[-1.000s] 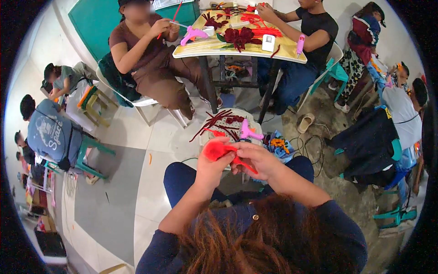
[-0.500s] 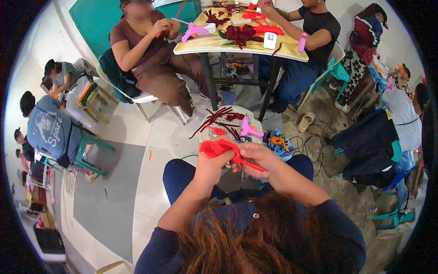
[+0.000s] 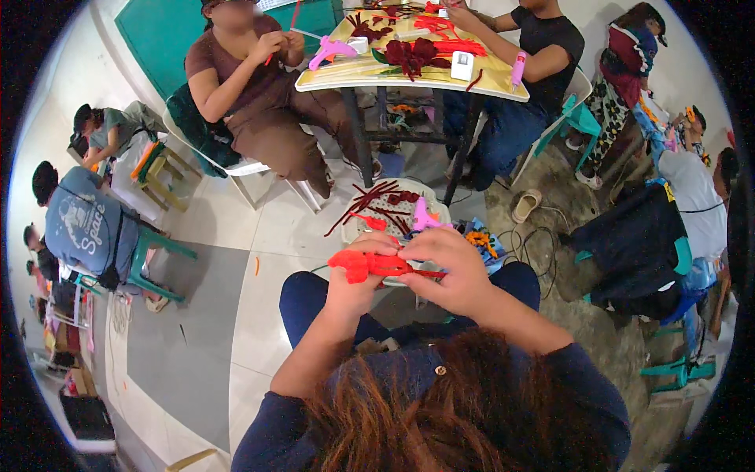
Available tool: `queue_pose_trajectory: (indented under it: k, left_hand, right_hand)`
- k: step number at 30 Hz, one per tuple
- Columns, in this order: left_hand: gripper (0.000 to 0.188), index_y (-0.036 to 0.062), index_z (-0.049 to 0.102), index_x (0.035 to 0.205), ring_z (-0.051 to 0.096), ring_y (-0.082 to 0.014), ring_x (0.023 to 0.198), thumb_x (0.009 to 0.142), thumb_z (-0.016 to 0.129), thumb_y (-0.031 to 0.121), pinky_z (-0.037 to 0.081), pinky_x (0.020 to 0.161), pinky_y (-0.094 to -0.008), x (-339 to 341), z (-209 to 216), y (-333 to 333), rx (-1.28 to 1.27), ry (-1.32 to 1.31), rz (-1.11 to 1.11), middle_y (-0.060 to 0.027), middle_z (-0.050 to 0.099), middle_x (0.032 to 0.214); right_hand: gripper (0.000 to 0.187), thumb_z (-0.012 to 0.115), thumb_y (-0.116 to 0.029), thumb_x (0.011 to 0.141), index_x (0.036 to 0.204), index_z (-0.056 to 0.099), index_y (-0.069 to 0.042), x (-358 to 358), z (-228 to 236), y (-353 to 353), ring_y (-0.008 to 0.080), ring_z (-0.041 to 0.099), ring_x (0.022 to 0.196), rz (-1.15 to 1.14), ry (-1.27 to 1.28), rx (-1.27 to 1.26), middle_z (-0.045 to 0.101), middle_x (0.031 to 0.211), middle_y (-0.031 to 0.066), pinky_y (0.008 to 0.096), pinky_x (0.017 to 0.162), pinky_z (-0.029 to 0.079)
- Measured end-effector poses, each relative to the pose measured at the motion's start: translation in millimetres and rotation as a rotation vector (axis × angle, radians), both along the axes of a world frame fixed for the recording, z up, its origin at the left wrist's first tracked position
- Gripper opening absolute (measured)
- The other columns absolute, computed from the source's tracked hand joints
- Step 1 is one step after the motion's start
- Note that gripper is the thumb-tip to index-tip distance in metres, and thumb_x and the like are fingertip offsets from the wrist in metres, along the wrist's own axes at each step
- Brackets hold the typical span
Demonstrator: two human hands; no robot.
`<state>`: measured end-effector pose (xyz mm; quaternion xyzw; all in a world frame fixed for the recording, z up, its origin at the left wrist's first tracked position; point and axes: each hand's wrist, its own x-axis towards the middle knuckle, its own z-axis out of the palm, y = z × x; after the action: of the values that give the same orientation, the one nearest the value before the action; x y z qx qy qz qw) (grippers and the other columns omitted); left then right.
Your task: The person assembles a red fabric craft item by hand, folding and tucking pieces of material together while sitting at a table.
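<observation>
A bright red fuzzy pipe-cleaner flower lies sideways between my hands, above my lap. My left hand is closed around its lower side, with the petals poking out to the left. The fingers of my right hand pinch the looped red pipe-cleaner part and the stem, which points right. Just beyond my hands is a white perforated stool. It carries dark red pipe cleaners, a small red piece and a pink glue gun, partly hidden by my right hand.
Ahead, a yellow-topped table holds dark red flowers, another pink glue gun and a small white box. Two people sit at it. Black cables and a beige slipper lie on the floor at right.
The flower has turned so its petals face left and its stem lies nearly level. My right hand has moved over the loop, its fingers now pinching close to my left hand.
</observation>
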<state>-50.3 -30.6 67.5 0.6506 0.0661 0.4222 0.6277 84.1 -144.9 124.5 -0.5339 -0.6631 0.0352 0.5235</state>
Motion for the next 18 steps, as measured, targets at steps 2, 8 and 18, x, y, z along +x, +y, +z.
queue_pose_trajectory:
  k: [2,8,18]
  left_hand:
    - [0.027,0.003,0.059,0.088,0.056,-0.0242,0.093,0.066,0.061,-0.012,0.045,0.082,-0.0328,-0.3,-1.1,-1.2,-0.04,-0.031,-0.02,-0.012,0.058,0.096]
    - [0.026,0.0037,0.057,0.088,0.057,-0.0245,0.092,0.067,0.063,-0.011,0.045,0.081,-0.0335,0.5,5.1,-6.9,0.003,-0.109,0.031,-0.0125,0.058,0.094]
    - [0.025,0.0028,0.056,0.087,0.057,-0.0233,0.09,0.067,0.064,-0.01,0.046,0.079,-0.0327,-0.3,10.5,-12.9,-0.121,-0.158,0.015,-0.0124,0.059,0.092]
  right_hand:
    - [0.024,0.072,-0.015,0.07,0.091,0.064,-0.008,-3.3,2.7,-2.0,0.0276,0.056,0.082,-0.054,-0.104,0.01,0.061,0.087,0.0081,0.0365,0.074,0.045]
    - [0.018,0.07,-0.014,0.07,0.086,0.063,-0.008,-10.1,0.6,-3.3,0.0271,0.056,0.082,-0.111,-0.116,0.051,0.061,0.085,0.0076,0.0376,0.073,0.043]
    - [0.015,0.069,-0.014,0.07,0.078,0.059,-0.007,-13.0,5.4,-3.9,0.027,0.054,0.081,-0.013,0.035,-0.097,0.059,0.082,0.0079,0.0369,0.073,0.042]
